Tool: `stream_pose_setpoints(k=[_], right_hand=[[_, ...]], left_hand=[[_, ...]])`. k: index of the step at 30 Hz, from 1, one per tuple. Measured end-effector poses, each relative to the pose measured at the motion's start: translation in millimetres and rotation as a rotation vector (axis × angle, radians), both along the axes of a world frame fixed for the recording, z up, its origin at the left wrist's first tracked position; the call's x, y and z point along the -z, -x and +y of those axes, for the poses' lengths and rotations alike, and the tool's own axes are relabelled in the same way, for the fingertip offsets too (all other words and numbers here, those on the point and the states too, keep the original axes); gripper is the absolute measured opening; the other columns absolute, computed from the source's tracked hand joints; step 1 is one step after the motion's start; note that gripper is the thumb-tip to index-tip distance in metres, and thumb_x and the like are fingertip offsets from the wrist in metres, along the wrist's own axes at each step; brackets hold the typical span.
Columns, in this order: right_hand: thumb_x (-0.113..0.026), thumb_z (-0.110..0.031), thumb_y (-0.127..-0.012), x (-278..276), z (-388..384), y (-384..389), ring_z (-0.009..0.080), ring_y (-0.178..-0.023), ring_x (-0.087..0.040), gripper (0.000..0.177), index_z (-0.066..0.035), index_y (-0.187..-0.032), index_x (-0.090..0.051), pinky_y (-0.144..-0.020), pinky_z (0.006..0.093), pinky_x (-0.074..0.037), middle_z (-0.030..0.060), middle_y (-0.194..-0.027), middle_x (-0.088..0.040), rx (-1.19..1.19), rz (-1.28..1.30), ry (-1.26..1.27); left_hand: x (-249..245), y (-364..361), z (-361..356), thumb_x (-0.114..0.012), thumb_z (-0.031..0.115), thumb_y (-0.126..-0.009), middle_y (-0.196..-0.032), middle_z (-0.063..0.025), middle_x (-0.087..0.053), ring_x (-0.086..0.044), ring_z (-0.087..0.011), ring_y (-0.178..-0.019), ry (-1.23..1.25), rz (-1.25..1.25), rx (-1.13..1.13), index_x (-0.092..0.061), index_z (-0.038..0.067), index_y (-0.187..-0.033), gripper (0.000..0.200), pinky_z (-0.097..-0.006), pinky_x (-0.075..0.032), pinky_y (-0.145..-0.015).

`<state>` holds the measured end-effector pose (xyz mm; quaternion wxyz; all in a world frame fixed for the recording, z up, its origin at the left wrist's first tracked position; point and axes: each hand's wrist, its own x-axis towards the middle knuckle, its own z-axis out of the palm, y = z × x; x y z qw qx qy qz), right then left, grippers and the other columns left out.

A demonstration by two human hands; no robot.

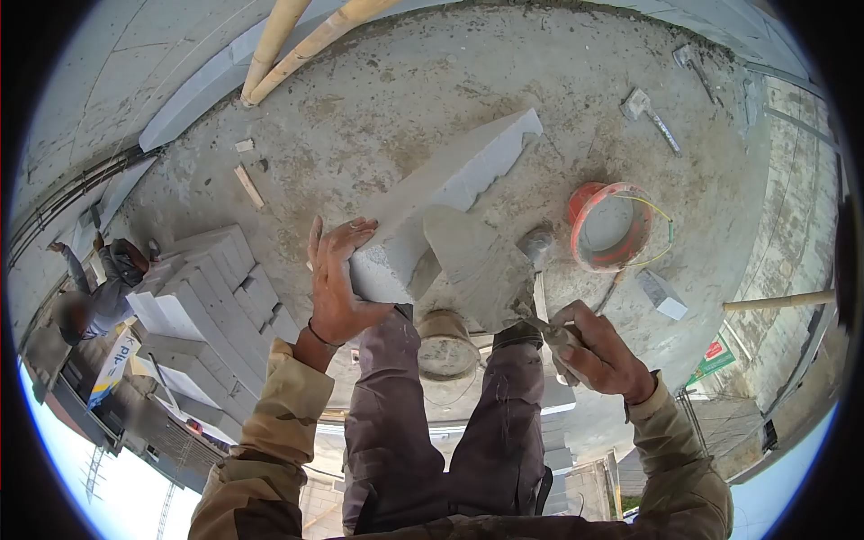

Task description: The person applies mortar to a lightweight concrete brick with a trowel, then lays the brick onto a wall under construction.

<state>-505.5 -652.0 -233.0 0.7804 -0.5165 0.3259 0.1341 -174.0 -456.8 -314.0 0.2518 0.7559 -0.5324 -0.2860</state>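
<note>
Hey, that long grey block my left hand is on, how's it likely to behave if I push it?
The long grey block is probably stiff, since it shows no visible sag. Its flat, angular faces suggest it would slide rather than roll. The jagged edge on one long side hints it may chip if knocked.

Constr. site, w/ stacked grey blocks (207, 292), red mortar bucket (580, 225), bamboo poles (273, 45) & rough conc. floor (405, 108).
</note>
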Motion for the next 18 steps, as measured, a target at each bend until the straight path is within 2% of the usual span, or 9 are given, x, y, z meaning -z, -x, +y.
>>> stream_pose_setpoints(k=[2, 7, 9, 10, 11, 12, 13, 14, 18], right_hand=[[-0.052, -0.022, -0.102, -1, -6, -20, 0.017, -0.057, -0.058, 0.025, 0.002, -0.104, -0.052, -0.054, 0.0338, -0.046, 0.0076, -0.067, -0.058, -0.121, -0.006, -0.038], [-0.049, -0.021, -0.104, 31, -12, -71, 0.019, -0.059, -0.064, 0.022, 0.0, -0.103, -0.053, -0.055, 0.0348, -0.048, 0.0087, -0.065, -0.057, -0.312, 0.12, 0.125], [-0.052, -0.021, -0.101, 77, -31, -81, 0.0254, -0.061, -0.063, 0.028, 0.006, -0.094, -0.056, -0.059, 0.0385, -0.048, 0.0157, -0.067, -0.059, -0.359, 0.143, 0.461], [-0.053, -0.023, -0.101, 105, -42, -86, 0.0288, -0.067, -0.062, 0.031, 0.007, -0.094, -0.06, -0.066, 0.0409, -0.048, 0.019, -0.069, -0.058, -0.269, 0.23, 0.477], [-0.053, -0.026, -0.1, 128, -66, -95, 0.0278, -0.071, -0.061, 0.034, 0.006, -0.096, -0.063, -0.071, 0.0424, -0.047, 0.02, -0.074, -0.061, -0.318, 0.358, 0.364], [-0.053, -0.028, -0.099, 160, -87, -98, 0.0241, -0.071, -0.061, 0.037, 0.006, -0.091, -0.063, -0.071, 0.0431, -0.048, 0.0181, -0.075, -0.064, -0.349, 0.367, 0.456], [-0.053, -0.03, -0.102, 177, -121, -115, 0.0212, -0.072, -0.065, 0.04, 0.007, -0.114, -0.064, -0.064, 0.0372, -0.053, 0.0171, -0.089, -0.068, -0.442, 0.545, 0.24], [-0.053, -0.031, -0.101, 183, -136, -133, 0.0218, -0.068, -0.067, 0.042, 0.006, -0.117, -0.063, -0.059, 0.0384, -0.054, 0.0189, -0.09, -0.067, -0.386, 0.596, 0.292], [-0.053, -0.037, -0.1, 300, -212, -136, 0.0346, -0.09, -0.069, 0.051, 0.011, -0.115, -0.06, -0.082, 0.0463, -0.051, 0.0201, -0.099, -0.069, -0.793, 0.665, 0.767]], left_hand=[[5, -6, 22, -0.091, 0.024, -0.053, -0.135, -0.0106, -0.06, -0.055, -0.0324, -0.128, -0.006, 0.04, -0.041, -0.052, 0.01, -0.129, 0.087, -0.0626, -0.016, -0.122], [26, -19, 54, -0.094, 0.024, -0.055, -0.134, -0.0117, -0.06, -0.056, -0.0324, -0.128, 0.053, 0.107, -0.082, -0.049, 0.011, -0.129, 0.088, -0.0655, -0.017, -0.121], [31, -23, 62, -0.094, 0.02, -0.055, -0.134, -0.0122, -0.06, -0.057, -0.0323, -0.127, 0.045, 0.086, -0.058, -0.047, 0.011, -0.129, 0.088, -0.0683, -0.017, -0.12], [33, -25, 65, -0.094, 0.02, -0.055, -0.134, -0.0122, -0.06, -0.057, -0.0323, -0.127, 0.044, 0.099, -0.053, -0.047, 0.011, -0.129, 0.088, -0.0683, -0.017, -0.12], [35, -26, 67, -0.095, 0.022, -0.057, -0.133, -0.0121, -0.06, -0.057, -0.0321, -0.126, 0.055, 0.097, -0.051, -0.047, 0.011, -0.13, 0.088, -0.069, -0.016, -0.12], [37, -26, 68, -0.095, 0.023, -0.058, -0.133, -0.012, -0.06, -0.058, -0.0318, -0.126, 0.068, 0.093, -0.05, -0.047, 0.011, -0.13, 0.087, -0.0696, -0.015, -0.12], [39, -27, 68, -0.095, 0.023, -0.058, -0.133, -0.012, -0.06, -0.058, -0.0318, -0.126, 0.076, 0.105, -0.043, -0.047, 0.011, -0.13, 0.087, -0.0696, -0.015, -0.12], [40, -27, 69, -0.095, 0.023, -0.059, -0.133, -0.0123, -0.06, -0.058, -0.0318, -0.127, 0.068, 0.098, -0.051, -0.046, 0.011, -0.13, 0.087, -0.0696, -0.015, -0.12], [34, -26, 66, -0.096, 0.027, -0.062, -0.131, -0.0144, -0.061, -0.056, -0.0335, -0.129, 0.036, 0.069, -0.033, -0.045, 0.012, -0.127, 0.084, -0.0698, -0.015, -0.12]])
